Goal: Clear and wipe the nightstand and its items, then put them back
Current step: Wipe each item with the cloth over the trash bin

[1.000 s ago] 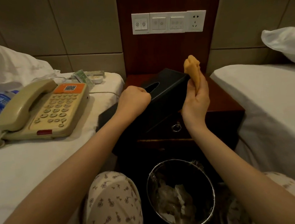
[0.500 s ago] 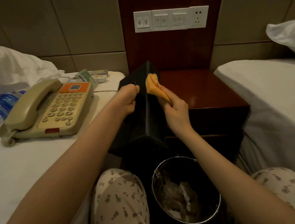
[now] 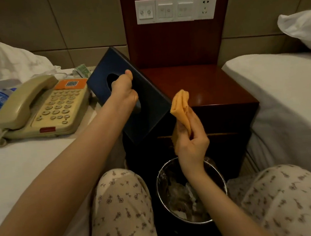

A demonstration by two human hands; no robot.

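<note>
1. Left grip [image 3: 123,94] is clamping the tissue box [image 3: 150,110] at its oval slot and holding it tilted in the air. The box is hanging over the bench's [image 3: 194,82] left edge, not resting on it.
2. Right grip [image 3: 190,143] is pinching the folded orange cloth [image 3: 180,104]. The cloth is sticking up just right of the box's near edge and, as far as I can tell, not touching it.
3. I'm reading this as the box wipe. I'm suggesting sweeping the cloth left onto the slot face, stroking along the long side and away from the left grip.
4. I'm also suggesting turning the box with the left grip to expose its sides and base. The slot hold is looking weak, and the bin [image 3: 157,183] is sitting right below the right grip.
5. The phone [image 3: 43,109] is waiting on the bed [image 3: 23,167], left of the left grip, for putting back later.
</note>
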